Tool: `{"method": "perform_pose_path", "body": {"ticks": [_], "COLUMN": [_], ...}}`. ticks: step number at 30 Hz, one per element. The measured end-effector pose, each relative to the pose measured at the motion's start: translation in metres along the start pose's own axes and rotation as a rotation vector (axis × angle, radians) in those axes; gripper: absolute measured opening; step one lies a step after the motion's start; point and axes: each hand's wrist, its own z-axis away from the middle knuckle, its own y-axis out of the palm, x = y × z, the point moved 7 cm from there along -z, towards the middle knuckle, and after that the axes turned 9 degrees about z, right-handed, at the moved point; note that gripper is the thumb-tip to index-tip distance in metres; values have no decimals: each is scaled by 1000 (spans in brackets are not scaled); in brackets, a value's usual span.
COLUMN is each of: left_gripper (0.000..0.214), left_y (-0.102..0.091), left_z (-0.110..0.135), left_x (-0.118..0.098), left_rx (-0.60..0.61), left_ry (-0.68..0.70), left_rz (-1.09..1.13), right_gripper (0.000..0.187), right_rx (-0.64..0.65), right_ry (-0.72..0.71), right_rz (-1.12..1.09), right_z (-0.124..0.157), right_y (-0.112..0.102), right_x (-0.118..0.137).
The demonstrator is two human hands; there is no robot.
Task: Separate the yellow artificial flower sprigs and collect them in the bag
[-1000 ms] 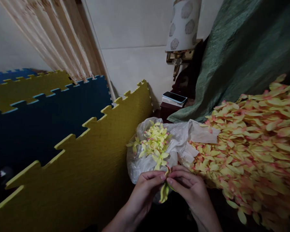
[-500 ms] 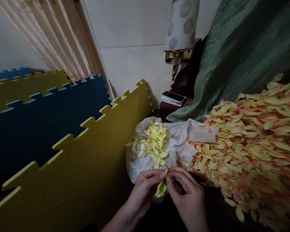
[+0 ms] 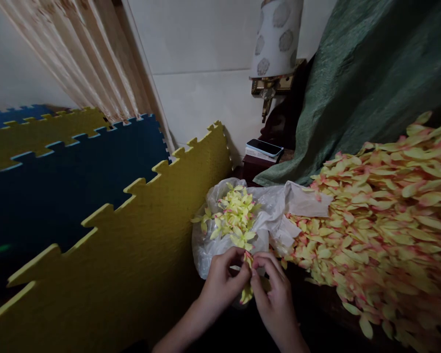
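Between my hands is a yellow-green artificial flower with pink edges, partly hidden by my fingers. My left hand pinches it from the left with thumb and forefinger. From the right, my right hand closes thumb and fingertips on its edge. Just beyond my fingers, a small heap of similar yellow flowers lies on a clear plastic bag. To the right rises a large pile of yellow petals with pink tips.
A yellow foam mat stands on edge at my left, with a dark blue mat behind it. A phone rests on a small dark stand. Green cloth hangs behind the petal pile, near a wall lamp.
My fingers have shifted their grip on the flower, and my left fingers are more bent. My right hand has moved slightly left and its fingers have drawn in.
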Motion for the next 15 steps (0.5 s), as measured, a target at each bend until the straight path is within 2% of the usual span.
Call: {"method": "perform_pose_path", "body": {"ticks": [6, 11, 15], "left_gripper": [20, 24, 25], "left_y": [5, 0, -2], "left_z": [-1, 4, 5], "left_x": [6, 0, 2], "left_rx": [62, -74, -82], "left_ry": [-162, 5, -7], "left_rz": [251, 168, 189], "right_gripper": [14, 13, 9], "right_rx": [81, 20, -80], "right_ry": [-97, -208, -198], "right_rz": [59, 155, 255], "right_z": [-2, -4, -4], "right_y": [-2, -11, -20], "right_x": [7, 19, 16]}}
